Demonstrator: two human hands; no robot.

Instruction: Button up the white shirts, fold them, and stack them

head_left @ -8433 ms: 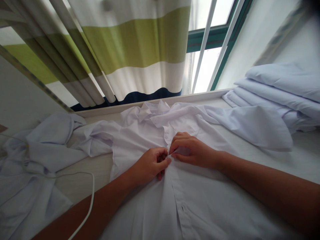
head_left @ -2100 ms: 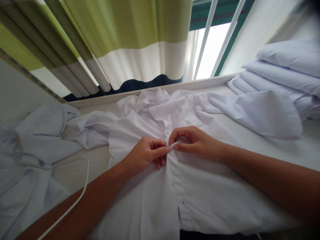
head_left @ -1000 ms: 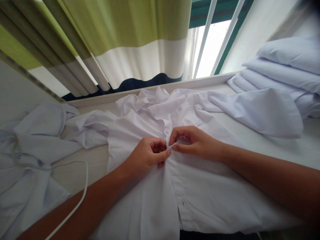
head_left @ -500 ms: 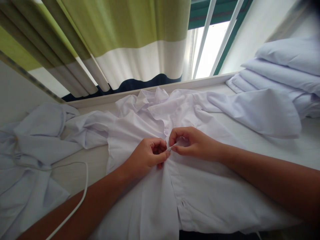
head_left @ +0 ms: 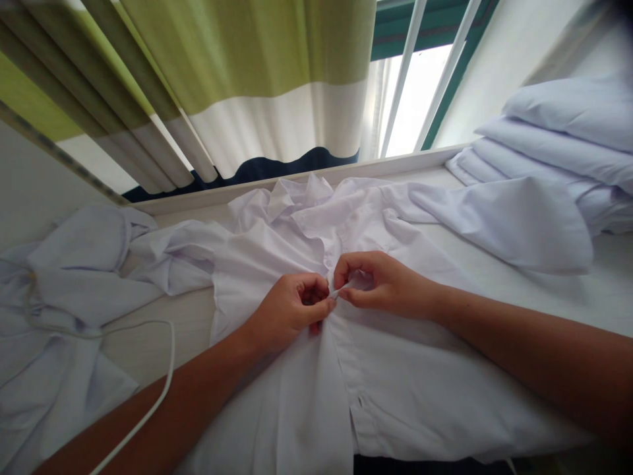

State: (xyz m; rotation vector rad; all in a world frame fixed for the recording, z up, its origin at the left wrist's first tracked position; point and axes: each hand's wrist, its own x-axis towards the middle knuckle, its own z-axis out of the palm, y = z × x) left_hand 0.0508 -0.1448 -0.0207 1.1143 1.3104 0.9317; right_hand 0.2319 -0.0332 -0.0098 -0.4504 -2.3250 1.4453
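The curtain (head_left: 257, 86), striped green, white and dark blue, hangs well beyond both hands, and the window (head_left: 420, 92) shows to the right of it. The bench (head_left: 163, 333) runs under everything, bare in a patch to the left of the left hand. A stack of folded white cloth (head_left: 558, 152) sits far off to the right of the right hand, and a rumpled heap of white cloth (head_left: 64, 290) lies well to the left of the left hand. The white shirt (head_left: 420, 389) is spread flat on the bench directly beneath both hands, its collar bunched up just beyond them and one sleeve stretching toward the stack. A thin white cord (head_left: 158, 389) curves across the bench beside the left forearm. The left hand (head_left: 289, 310) has its grip closed, pinching the shirt's front edge. The right hand (head_left: 383, 284) pinches the facing edge the same way, fingertips almost touching those of the left.
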